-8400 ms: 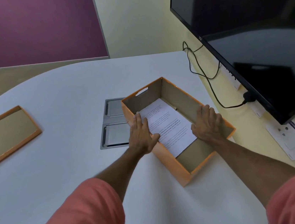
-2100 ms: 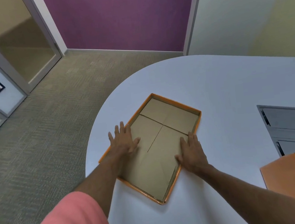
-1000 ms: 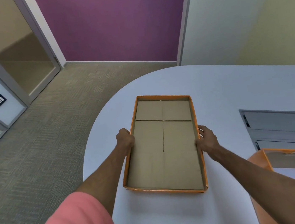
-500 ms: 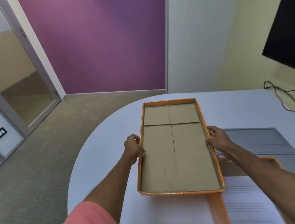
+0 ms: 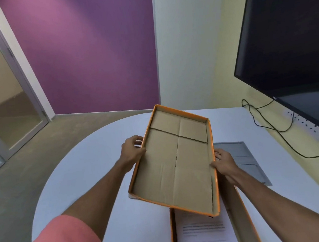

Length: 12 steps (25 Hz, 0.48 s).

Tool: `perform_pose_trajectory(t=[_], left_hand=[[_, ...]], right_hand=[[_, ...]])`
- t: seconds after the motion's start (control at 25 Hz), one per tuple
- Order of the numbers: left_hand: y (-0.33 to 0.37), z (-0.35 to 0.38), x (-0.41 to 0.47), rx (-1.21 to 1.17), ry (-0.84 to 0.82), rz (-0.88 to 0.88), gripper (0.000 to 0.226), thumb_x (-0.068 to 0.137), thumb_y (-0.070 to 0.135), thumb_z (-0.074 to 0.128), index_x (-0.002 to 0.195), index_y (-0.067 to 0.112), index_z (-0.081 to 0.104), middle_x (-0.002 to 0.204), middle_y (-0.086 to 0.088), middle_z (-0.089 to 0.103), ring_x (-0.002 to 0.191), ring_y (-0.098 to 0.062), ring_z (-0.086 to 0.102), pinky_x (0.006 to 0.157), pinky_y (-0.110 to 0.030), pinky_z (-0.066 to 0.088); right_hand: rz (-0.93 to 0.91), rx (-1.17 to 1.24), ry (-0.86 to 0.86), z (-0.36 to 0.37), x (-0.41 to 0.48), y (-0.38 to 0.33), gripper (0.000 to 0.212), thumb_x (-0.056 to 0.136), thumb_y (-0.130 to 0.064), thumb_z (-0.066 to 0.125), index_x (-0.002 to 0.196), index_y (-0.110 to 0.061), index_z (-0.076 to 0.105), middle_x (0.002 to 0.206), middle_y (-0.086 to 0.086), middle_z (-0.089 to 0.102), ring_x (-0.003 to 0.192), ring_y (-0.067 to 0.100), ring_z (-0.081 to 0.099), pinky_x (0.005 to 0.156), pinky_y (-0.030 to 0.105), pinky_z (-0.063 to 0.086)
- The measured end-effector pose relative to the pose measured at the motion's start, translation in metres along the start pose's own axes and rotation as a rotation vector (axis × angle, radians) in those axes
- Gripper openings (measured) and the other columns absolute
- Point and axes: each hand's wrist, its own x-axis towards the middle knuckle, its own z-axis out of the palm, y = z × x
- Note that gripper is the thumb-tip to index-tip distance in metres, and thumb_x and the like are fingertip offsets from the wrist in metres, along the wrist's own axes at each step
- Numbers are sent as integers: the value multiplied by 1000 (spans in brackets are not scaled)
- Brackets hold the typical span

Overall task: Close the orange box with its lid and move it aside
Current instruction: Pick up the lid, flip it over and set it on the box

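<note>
Both hands grip the upturned lid above the orange box

The lid is held above the worktop, hollow side up, between the left hand on its left edge and the right hand on its right. Below its near end sits the box, a printed sheet inside. A screen stands at the right, with a cable below it.
</note>
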Motion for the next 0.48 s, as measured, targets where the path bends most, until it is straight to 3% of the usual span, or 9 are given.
perform_pose_trajectory(t=[0.24,0.4,0.48], left_hand=[[60,13,-18,-11,19,126,33,74,13,70,107,13,73,105,-5,71,94,-17,67,74,-31,58],[101,23,-25,69,68,220,28,65,20,75,93,13,76,94,-2,74,84,-15,72,80,-33,59],[113,34,-29,101,53,271,34,64,20,79,96,10,75,98,-5,73,81,-15,72,76,-33,61]], right_hand=[[109,-65,-3,-11,-14,24,45,83,13,57,127,3,55,128,21,62,112,34,62,98,48,51],[23,-327,46,2,-21,-3,46,93,-12,57,136,1,48,140,18,54,128,32,51,103,33,40],[-83,-282,82,12,-25,-35,44,98,-26,50,132,1,53,135,18,57,128,34,50,98,33,42]])
